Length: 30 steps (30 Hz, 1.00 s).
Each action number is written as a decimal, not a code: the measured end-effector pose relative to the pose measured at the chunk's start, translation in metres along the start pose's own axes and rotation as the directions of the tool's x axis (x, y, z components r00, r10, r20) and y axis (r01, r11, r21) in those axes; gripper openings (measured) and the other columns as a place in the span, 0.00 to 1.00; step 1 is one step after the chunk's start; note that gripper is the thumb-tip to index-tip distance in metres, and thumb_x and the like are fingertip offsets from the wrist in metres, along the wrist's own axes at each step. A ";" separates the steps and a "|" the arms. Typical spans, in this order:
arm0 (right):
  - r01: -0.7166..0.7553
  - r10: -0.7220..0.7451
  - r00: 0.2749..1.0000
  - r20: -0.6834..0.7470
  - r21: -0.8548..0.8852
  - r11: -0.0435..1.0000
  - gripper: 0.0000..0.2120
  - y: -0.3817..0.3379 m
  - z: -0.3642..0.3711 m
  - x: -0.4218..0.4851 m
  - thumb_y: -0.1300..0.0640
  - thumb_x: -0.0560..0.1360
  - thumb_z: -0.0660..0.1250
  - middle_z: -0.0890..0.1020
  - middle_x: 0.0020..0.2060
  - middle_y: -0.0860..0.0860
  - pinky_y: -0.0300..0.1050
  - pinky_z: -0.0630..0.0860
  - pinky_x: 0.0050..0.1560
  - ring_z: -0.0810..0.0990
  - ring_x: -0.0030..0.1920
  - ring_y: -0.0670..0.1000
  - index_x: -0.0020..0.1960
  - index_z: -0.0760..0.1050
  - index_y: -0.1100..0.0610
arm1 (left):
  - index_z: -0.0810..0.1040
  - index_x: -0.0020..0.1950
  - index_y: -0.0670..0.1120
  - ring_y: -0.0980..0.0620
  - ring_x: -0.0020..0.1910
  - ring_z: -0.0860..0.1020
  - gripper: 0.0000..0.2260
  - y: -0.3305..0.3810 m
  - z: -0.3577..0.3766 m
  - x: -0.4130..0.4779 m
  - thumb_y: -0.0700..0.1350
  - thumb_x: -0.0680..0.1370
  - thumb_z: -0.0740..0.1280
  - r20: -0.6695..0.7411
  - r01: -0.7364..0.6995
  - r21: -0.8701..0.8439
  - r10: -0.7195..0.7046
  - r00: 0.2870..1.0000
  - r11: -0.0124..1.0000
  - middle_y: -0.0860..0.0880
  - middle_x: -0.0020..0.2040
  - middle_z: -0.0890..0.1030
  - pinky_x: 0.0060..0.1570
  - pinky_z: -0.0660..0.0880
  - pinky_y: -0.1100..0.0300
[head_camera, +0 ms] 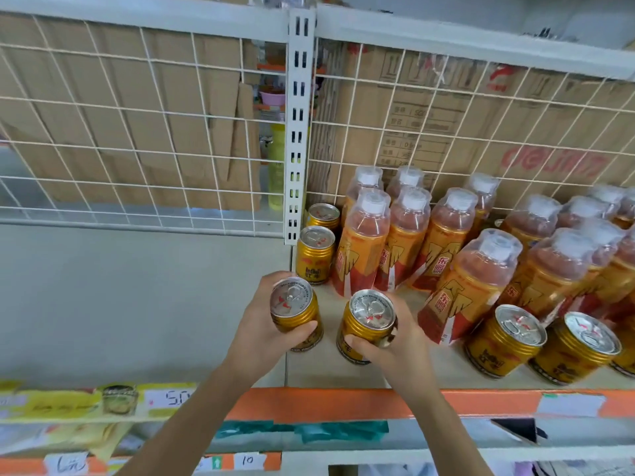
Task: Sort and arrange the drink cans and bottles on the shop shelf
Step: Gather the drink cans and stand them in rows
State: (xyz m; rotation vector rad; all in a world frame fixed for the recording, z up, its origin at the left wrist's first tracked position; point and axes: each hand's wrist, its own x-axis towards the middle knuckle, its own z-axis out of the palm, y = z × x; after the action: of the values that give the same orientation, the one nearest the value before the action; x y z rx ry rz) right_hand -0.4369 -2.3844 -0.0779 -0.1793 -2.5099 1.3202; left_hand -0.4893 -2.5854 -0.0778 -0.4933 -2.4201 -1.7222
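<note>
Shelf (137, 304) with a white slotted post (297, 132); below the post, left hand (264, 326) curls round one gold can (293, 304), right hand (398, 352) round a second can (369, 319).

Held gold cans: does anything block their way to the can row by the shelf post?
Nothing visible. Bare shelf lies between the left-hand can, the right-hand can and the standing cans; bottles stand off to the right.

- The scene is taken from a single head-worn, wide-angle view.
- The view is set in front of and above the shelf (137, 304), faced forward and down.
- The slotted upright (298, 132) is held near mid-frame and seen from close by.
- The wire back panel (137, 132) is seen on either side of the upright, and the orange front strip (343, 403) below it.
</note>
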 end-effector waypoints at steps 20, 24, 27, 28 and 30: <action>0.065 -0.103 0.984 0.147 0.245 0.967 0.35 -0.155 0.185 -0.020 0.57 0.58 0.82 0.78 0.53 0.42 0.52 0.76 0.57 0.77 0.54 0.45 0.60 0.70 0.46 | 0.68 0.56 0.60 0.68 0.47 0.76 0.30 -0.062 -0.325 -0.090 0.52 0.58 0.75 -0.455 0.142 0.099 -0.082 0.887 0.985 0.63 0.48 0.78 0.44 0.69 0.77; 0.071 -0.128 0.975 0.180 0.293 0.954 0.35 -0.195 0.246 -0.024 0.52 0.55 0.82 0.79 0.51 0.42 0.45 0.76 0.53 0.78 0.53 0.45 0.58 0.71 0.42 | 0.68 0.56 0.60 0.69 0.47 0.76 0.29 -0.086 -0.401 -0.108 0.45 0.61 0.77 -0.507 0.161 0.133 -0.072 0.859 0.978 0.72 0.46 0.76 0.43 0.70 0.78; 0.090 -0.164 0.961 0.223 0.308 0.947 0.33 -0.223 0.293 -0.027 0.60 0.58 0.81 0.79 0.51 0.42 0.44 0.76 0.52 0.78 0.52 0.44 0.58 0.71 0.44 | 0.69 0.60 0.53 0.68 0.49 0.75 0.29 -0.107 -0.448 -0.124 0.41 0.63 0.77 -0.543 0.160 0.150 -0.053 0.838 0.976 0.70 0.49 0.76 0.45 0.70 0.76; 0.092 -0.173 0.956 0.236 0.318 0.944 0.33 -0.232 0.308 -0.030 0.62 0.59 0.80 0.79 0.51 0.43 0.44 0.76 0.51 0.78 0.51 0.43 0.58 0.71 0.45 | 0.69 0.61 0.49 0.68 0.50 0.75 0.29 -0.115 -0.463 -0.128 0.38 0.65 0.78 -0.554 0.165 0.160 -0.049 0.831 0.973 0.67 0.50 0.76 0.46 0.70 0.76; 0.090 -0.187 0.949 0.256 0.347 0.933 0.33 -0.249 0.340 -0.035 0.63 0.59 0.80 0.79 0.50 0.43 0.42 0.75 0.50 0.78 0.50 0.40 0.57 0.71 0.44 | 0.68 0.63 0.45 0.67 0.51 0.74 0.30 -0.128 -0.489 -0.132 0.35 0.65 0.77 -0.569 0.165 0.179 -0.035 0.821 0.970 0.59 0.53 0.76 0.47 0.70 0.75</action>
State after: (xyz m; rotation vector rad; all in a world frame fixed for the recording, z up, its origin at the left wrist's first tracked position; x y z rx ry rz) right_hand -0.5051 -2.8009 -0.0617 0.2796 -2.4118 1.7887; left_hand -0.4485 -3.1058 -0.0644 0.1673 -2.1733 -1.3469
